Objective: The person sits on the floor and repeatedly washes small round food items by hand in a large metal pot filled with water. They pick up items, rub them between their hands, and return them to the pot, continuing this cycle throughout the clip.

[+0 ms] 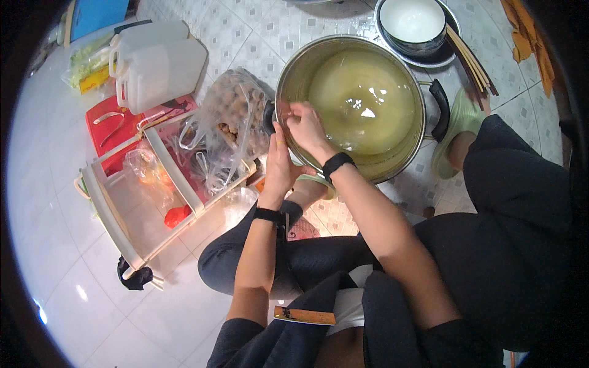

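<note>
A large metal pot [352, 177] with black side handles stands on the tiled floor, holding pale yellow-green liquid. My left hand [281, 168] lies against the outside of its left wall near the rim, fingers extended, thumb apart, with nothing seen in it. My right hand [307, 126] reaches over the rim at the pot's left inner side, its fingers curled and slightly blurred; whether they hold anything cannot be told. The liquid's surface shows ripples and bright reflections. Just left of the pot's left handle sits a clear plastic bag [239, 101] of round brown items.
A white rack [177, 172] with plastic bags lies at left, below translucent plastic jugs [156, 69] and a red bag [108, 126]. White bowls [412, 20] in a metal basin [427, 62], with chopsticks [469, 60], stand beyond the pot. An orange cloth [529, 39] is at upper right.
</note>
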Demonstrator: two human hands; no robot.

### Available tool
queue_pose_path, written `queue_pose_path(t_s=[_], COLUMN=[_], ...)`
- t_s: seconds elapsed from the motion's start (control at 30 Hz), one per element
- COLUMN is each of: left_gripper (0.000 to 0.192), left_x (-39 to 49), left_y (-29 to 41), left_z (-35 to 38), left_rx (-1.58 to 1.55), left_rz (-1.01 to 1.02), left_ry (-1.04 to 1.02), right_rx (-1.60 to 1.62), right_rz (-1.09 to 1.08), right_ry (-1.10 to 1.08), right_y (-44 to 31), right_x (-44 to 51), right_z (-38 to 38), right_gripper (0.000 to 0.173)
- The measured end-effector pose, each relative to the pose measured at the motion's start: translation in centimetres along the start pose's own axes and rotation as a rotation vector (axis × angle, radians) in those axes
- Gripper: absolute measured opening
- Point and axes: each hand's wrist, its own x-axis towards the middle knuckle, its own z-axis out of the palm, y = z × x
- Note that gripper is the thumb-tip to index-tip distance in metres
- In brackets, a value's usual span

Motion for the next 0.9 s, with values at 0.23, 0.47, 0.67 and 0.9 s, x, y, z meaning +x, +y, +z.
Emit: queue_pose_path(t_s=[0.23,0.47,0.67,0.9], left_gripper=[0.142,0.143,0.148,0.148], left_x=[-0.1,-0.2,-0.1,0.4], left_y=[-0.3,-0.2,0.1,1.0], left_z=[0.2,0.2,0.1,-0.1], left_rx=[0.020,-0.051,-0.011,0.019], left_rz=[0.048,0.025,0.001,-0.185], left_ry=[0.028,0.010,-0.003,-0.078], right_rx=[0.145,0.513,0.526,0.677], right_rz=[0.211,0.569,0.445,0.410], right_ry=[-0.043,-0.094,-0.059,-0.080], right_y=[1.8,1.9,1.2,2.0], right_x=[1.1,4.3,4.2,4.3], right_z=[-0.8,-1.7,-1.2,-1.2], right_gripper=[0.012,0.012,0.012,0.014])
